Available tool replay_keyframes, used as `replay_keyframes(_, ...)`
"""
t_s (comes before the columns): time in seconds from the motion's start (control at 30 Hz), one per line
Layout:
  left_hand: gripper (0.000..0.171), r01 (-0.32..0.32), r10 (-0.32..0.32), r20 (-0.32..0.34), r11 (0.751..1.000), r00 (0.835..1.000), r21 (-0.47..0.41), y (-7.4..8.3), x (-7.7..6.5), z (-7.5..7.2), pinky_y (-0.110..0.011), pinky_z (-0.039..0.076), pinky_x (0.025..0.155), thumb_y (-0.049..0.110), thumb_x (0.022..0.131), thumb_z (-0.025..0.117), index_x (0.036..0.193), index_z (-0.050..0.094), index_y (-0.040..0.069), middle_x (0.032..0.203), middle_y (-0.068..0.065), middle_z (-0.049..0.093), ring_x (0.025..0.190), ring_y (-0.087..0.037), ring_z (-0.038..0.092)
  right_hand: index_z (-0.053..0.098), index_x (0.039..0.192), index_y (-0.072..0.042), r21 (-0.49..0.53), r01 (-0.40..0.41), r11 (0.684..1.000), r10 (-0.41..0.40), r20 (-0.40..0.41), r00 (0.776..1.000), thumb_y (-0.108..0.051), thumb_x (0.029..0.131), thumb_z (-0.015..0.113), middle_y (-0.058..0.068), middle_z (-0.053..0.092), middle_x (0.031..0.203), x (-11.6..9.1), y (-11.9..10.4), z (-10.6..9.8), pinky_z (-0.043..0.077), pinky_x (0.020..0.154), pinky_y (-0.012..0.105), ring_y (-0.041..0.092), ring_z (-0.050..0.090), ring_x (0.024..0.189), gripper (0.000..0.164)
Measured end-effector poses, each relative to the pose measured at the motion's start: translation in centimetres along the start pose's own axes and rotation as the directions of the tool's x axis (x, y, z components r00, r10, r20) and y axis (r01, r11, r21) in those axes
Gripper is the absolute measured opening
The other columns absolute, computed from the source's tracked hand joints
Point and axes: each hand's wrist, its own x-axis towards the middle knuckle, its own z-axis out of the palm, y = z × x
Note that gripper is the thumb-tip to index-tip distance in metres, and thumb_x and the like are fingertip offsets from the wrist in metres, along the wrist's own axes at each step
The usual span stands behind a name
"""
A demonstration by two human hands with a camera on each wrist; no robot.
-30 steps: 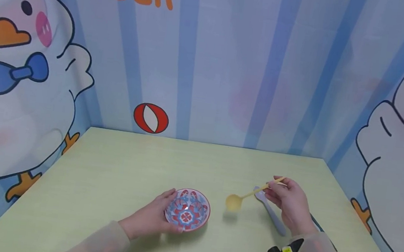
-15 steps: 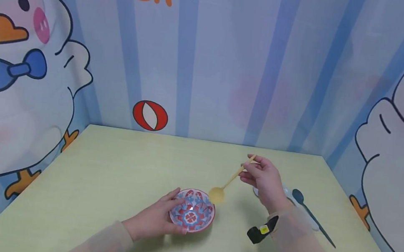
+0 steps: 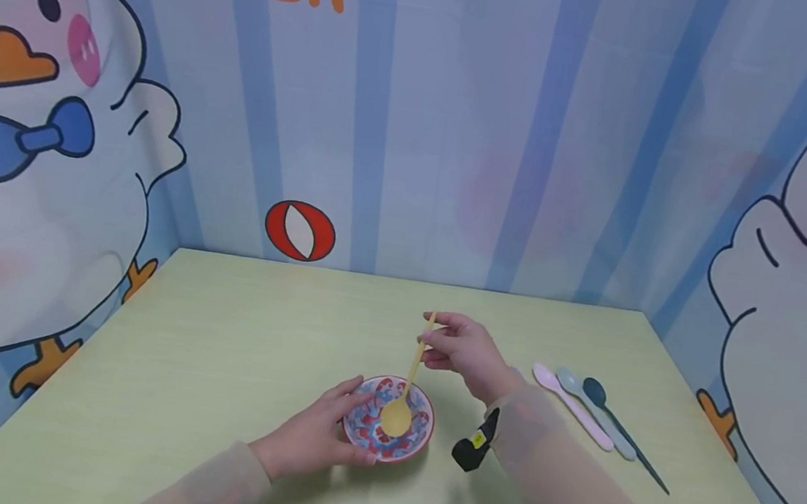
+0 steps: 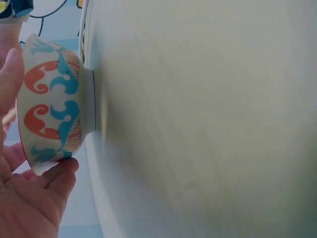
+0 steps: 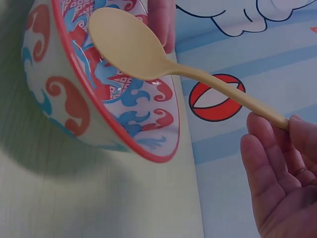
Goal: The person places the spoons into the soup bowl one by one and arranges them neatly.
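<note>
My left hand [image 3: 309,434] holds a small bowl [image 3: 354,424] by its left side, thumb near the front and fingers at the rim. The bowl has a red rim and a red-and-blue pattern. In the left wrist view, the bowl [image 4: 59,99] is upright, at or just above the table; I cannot tell which. My right hand [image 3: 467,352] pinches the upper handle of a pale yellow spoon [image 3: 396,417]. The spoon's head is over the bowl's inside. In the right wrist view, the spoon [image 5: 129,44] slants down from my thumb and fingertips; contact with the bowl is unclear.
On the table [image 3: 251,326] to the right lie a pink spoon [image 3: 574,403], a pale grey-blue spoon [image 3: 591,410] and a dark teal spoon [image 3: 626,435], side by side. A lavender tip shows beside the right sleeve. A patterned curtain [image 3: 449,123] stands behind the table.
My right hand has carried the yellow spoon left, from beside the bowl to over its inside. The bowl has shifted slightly right with my left hand. The spoons on the right have become visible.
</note>
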Motion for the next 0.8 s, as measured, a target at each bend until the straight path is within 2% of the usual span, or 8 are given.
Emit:
replay_keyframes(0.13, 0.091, -0.009, 0.009, -0.008, 1.0, 1.0, -0.007, 0.0, 0.1, 0.1, -0.057, 0.031, 0.107, 0.045, 0.074, 0.081, 0.147, 0.04, 0.01, 0.157, -0.012, 0.023, 0.14, -0.038, 0.026, 0.053, 0.133, -0.002, -0.035, -0.024, 0.999, 0.026, 0.043, 0.999, -0.008, 0.096, 0.058, 0.016, 0.067, 0.105, 0.5, 0.2, 1.1, 0.056, 0.078, 0.037, 0.019, 0.067, 0.075, 0.038)
replay_keyframes(0.3, 0.09, -0.004, 0.003, -0.006, 1.0, 1.0, -0.027, -0.2, 0.2, 0.2, -0.058, 0.03, 0.107, 0.043, 0.074, 0.082, 0.147, 0.04, 0.009, 0.157, -0.011, 0.023, 0.14, -0.038, 0.026, 0.056, 0.132, -0.004, -0.106, -0.054, 0.993, 0.062, 0.07, 0.996, -0.008, 0.096, 0.059, 0.024, 0.064, 0.111, 1.5, 0.5, 2.1, 0.056, 0.08, 0.039, 0.02, 0.067, 0.079, 0.037)
replay_keyframes(0.5, 0.09, -0.007, 0.007, 0.001, 0.998, 1.0, -0.057, -0.4, 0.5, 0.3, -0.057, 0.029, 0.108, 0.041, 0.075, 0.082, 0.147, 0.04, 0.008, 0.157, -0.011, 0.023, 0.141, -0.037, 0.025, 0.055, 0.132, -0.005, -0.195, -0.056, 0.979, 0.079, 0.111, 0.991, -0.007, 0.096, 0.058, 0.025, 0.064, 0.111, 2.4, 0.9, 2.7, 0.056, 0.08, 0.038, 0.02, 0.067, 0.08, 0.037)
replay_keyframes(0.8, 0.091, -0.021, 0.021, 0.0, 0.998, 1.0, -0.058, -0.5, 0.5, 0.3, -0.056, 0.03, 0.108, 0.043, 0.075, 0.081, 0.146, 0.04, 0.006, 0.156, -0.012, 0.024, 0.14, -0.036, 0.025, 0.052, 0.131, 0.001, -0.222, -0.074, 0.972, 0.101, 0.114, 0.988, -0.007, 0.097, 0.057, 0.024, 0.064, 0.112, 2.7, 1.4, 3.1, 0.055, 0.083, 0.038, 0.021, 0.068, 0.082, 0.036)
